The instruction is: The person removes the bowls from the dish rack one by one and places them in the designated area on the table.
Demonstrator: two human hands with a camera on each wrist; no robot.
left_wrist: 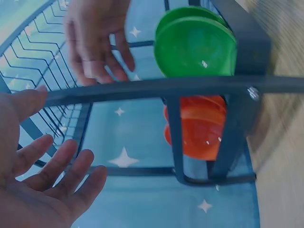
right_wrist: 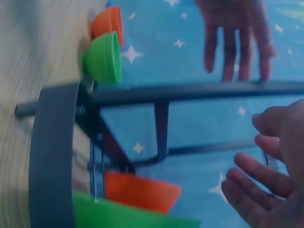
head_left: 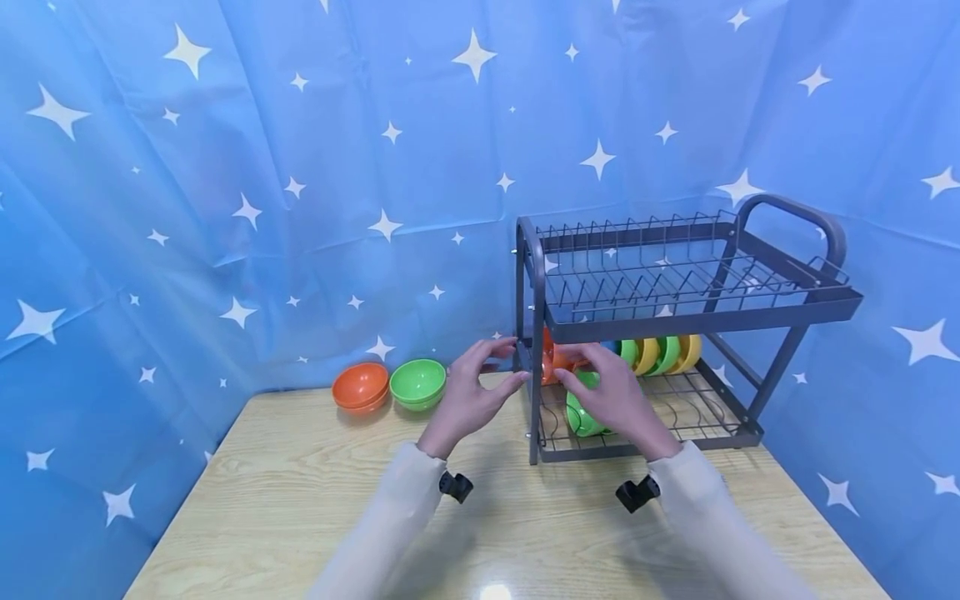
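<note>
A grey two-tier dish rack [head_left: 675, 321] stands on the right of the wooden table. Its lower tier holds an orange bowl [head_left: 551, 362] on edge at the left end, a green bowl [head_left: 581, 417] in front, and green and yellow bowls [head_left: 663, 354] further back. My left hand [head_left: 510, 362] hovers open just outside the rack's left post, holding nothing. My right hand [head_left: 573, 364] is open in front of the lower tier, close to the orange and green bowls. The left wrist view shows the open left palm [left_wrist: 47, 190], the green bowl [left_wrist: 194, 45] and the orange bowl [left_wrist: 199, 128]. The right hand [right_wrist: 266, 190] shows open in its wrist view.
An orange bowl [head_left: 361, 386] and a green bowl [head_left: 417, 383] sit side by side at the back of the table [head_left: 300, 500], left of the rack. The rack's top tier [head_left: 660, 275] is bare wire. Blue star-patterned cloth [head_left: 225, 208] walls in the table.
</note>
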